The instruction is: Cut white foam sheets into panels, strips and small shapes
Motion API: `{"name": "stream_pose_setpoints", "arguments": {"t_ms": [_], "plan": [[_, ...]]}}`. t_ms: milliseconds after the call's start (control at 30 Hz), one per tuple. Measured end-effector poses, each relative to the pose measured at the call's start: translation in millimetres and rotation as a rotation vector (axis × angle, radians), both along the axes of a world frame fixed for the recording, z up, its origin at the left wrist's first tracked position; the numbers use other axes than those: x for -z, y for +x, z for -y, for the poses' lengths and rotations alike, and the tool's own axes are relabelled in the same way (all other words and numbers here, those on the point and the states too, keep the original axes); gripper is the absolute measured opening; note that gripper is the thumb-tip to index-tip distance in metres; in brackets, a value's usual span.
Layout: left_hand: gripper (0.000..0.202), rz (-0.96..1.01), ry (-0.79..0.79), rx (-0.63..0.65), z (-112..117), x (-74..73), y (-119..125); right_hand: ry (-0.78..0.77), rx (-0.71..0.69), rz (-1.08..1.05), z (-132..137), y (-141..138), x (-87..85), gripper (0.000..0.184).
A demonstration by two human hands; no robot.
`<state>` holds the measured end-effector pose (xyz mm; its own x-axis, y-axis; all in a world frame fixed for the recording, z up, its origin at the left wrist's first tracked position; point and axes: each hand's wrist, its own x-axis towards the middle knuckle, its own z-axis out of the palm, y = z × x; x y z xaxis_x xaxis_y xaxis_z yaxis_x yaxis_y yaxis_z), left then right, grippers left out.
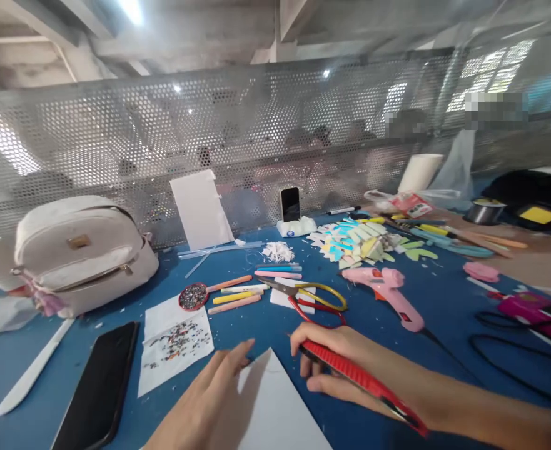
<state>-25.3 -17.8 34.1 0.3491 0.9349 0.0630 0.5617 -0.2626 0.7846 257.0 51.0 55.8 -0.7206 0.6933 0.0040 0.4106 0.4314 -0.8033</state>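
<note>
In my right hand (331, 362) is a red utility knife (350, 369), its handle slanting down toward my wrist and its tip end just past my fingers. White paper (279, 412) lies in front of me, its pointed corner between my two hands. My left hand (214, 387) rests over the paper's left side, fingers stretched forward; their undersides are hidden. Just beyond my right hand are scissors (298, 291) with one yellow and one red handle loop, lying partly on a small white paper piece (279, 300).
Left are a black phone (99, 381), white plastic knife (35, 369), white backpack (87, 256) and a sheet with dark bits (176, 344). Colored markers (237, 300) lie ahead. Right are a pink glue gun (388, 290) with a cord, and paper strips (359, 240). A perforated metal panel (237, 144) stands behind.
</note>
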Motion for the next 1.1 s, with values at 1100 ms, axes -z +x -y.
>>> {"name": "stream_pose_setpoints", "arguments": {"t_ms": [1100], "plan": [[0.079,1.079,-0.395,-0.309,-4,-28.6,23,-0.283,0.375,-0.545,-1,-18,-22.5,0.053]]}}
